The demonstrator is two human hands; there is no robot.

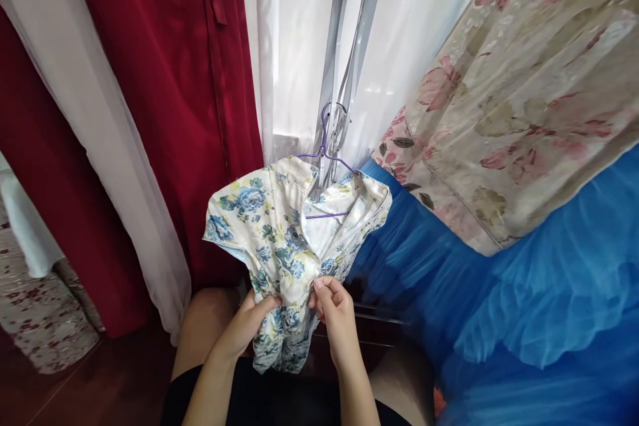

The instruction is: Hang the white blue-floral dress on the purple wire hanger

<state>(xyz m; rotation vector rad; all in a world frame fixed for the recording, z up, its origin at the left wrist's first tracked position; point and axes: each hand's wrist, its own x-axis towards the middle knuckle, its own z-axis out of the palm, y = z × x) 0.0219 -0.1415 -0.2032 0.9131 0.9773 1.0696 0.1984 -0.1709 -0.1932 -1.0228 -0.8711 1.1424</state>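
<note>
Blue-flowered, one garment (284,246) hangs from one purple hanger (324,148), your left hand (255,319) clasping its side, your right hand (335,306) pinching its front.

Left fingers (247,302) partly behind floral top (287,239)

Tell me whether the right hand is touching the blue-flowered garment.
Touching. The head view shows it plainly: the right hand pinches the front of the blue-flowered garment, with no gap between hand and cloth.
</note>
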